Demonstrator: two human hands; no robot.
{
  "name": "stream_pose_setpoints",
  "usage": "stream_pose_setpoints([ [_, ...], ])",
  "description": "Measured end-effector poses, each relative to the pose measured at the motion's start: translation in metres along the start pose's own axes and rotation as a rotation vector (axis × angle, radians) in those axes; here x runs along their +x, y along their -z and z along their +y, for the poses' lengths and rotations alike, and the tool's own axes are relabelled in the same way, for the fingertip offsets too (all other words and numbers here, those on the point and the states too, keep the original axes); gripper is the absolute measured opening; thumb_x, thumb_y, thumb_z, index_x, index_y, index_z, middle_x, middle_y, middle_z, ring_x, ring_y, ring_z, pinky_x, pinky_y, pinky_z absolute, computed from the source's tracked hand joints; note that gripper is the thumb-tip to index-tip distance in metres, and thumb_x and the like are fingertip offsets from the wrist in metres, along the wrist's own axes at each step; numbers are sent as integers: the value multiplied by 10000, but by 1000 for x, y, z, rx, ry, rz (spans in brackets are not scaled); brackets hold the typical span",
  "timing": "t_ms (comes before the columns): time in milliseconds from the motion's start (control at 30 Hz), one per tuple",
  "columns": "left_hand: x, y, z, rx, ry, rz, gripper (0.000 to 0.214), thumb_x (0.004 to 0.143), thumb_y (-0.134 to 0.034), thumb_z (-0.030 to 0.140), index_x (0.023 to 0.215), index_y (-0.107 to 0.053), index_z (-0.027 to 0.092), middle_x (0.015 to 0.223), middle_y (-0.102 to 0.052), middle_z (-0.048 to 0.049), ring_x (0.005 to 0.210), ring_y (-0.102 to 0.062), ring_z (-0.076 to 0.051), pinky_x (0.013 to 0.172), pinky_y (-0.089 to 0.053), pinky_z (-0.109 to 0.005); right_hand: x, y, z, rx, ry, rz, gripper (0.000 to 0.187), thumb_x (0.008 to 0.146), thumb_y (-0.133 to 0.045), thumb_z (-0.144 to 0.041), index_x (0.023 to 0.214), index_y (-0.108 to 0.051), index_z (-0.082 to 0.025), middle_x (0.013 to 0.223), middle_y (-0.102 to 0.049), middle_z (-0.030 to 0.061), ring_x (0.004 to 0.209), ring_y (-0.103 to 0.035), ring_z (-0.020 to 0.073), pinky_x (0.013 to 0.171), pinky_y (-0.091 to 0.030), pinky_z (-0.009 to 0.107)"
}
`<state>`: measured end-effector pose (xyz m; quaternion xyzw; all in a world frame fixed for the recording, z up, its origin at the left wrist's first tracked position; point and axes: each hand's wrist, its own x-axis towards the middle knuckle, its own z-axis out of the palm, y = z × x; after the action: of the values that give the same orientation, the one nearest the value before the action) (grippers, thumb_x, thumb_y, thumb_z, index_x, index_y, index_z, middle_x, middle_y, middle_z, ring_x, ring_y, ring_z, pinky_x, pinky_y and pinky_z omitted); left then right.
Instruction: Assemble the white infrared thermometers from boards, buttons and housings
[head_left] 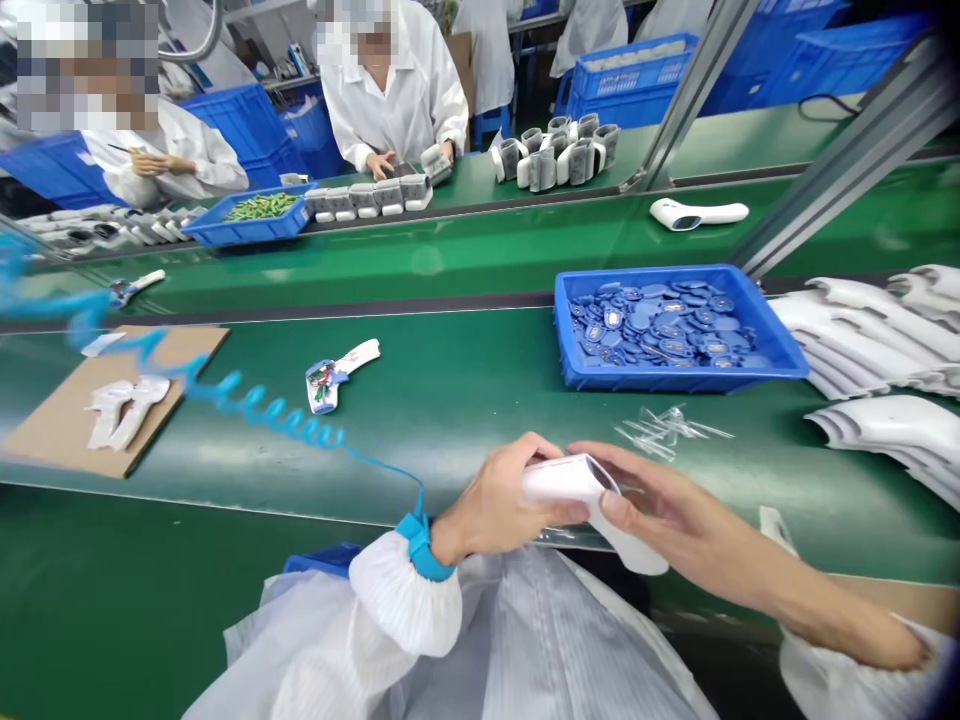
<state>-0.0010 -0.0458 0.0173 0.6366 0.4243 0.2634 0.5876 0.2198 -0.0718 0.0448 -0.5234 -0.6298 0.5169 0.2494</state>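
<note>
White plastic sits between my hands: a hollow, gun-shaped shell (pixel 574 482) held just above the near edge of the bench. My left hand (pixel 501 497) curls around its head, while my right hand (pixel 679 512) is spread across it, pinching with the thumb pressed near the dark opening. I judge the shell light and stiff, but thin-walled and slick, so I'd grip the thick body rather than squeeze the open rim. A blue wrist strap (pixel 417 548) trails a coiled blue cord (pixel 285 418) across the green bench (pixel 450 370). Clear plastic strips (pixel 664 432) lie just ahead, then a blue tray (pixel 679 378) of small blue parts (pixel 645 325), beside stacked white shells (pixel 862 335).
</note>
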Motion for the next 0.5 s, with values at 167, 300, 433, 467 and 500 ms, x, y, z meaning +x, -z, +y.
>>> stream_pose_setpoints([
  [167,6,-2,14,125,-35,-80,341,787,-823,380,981,-615,191,933,-723,-39,785,-657,-200,659,-464,-298,32,-41,-27,-351,154,611,562,1013,-500,-590,605,-461,-205,567,-472,-22,527,-425,108,535,-335,272],
  [300,9,-7,18,427,-105,-123,101,814,-670,237,893,-659,174,811,-739,-57,714,-702,-236,635,-492,-317,54,-57,-32,-597,414,812,580,1045,-498,-421,536,-340,-193,492,-357,-40,462,-316,77,503,-220,297],
  [433,9,-7,20,640,-85,34,275,853,-657,306,1068,-650,134,912,-769,-128,778,-737,-314,695,-551,-397,60,-51,-33,-548,509,891,572,1037,-492,-319,502,-333,-192,468,-355,-37,449,-321,69,506,-251,283],
  [467,10,-5,21,607,-82,43,278,874,-661,325,1079,-646,138,948,-773,-128,802,-741,-311,710,-556,-396,60,-48,-34,-507,473,897,568,1039,-490,-338,504,-369,-193,476,-383,-32,457,-341,73,515,-269,279],
  [500,10,-2,22,554,-74,39,277,886,-672,344,1078,-643,147,971,-775,-120,816,-743,-300,709,-557,-382,60,-46,-34,-469,418,881,559,1041,-490,-369,515,-423,-192,487,-422,-27,466,-367,79,526,-286,277],
])
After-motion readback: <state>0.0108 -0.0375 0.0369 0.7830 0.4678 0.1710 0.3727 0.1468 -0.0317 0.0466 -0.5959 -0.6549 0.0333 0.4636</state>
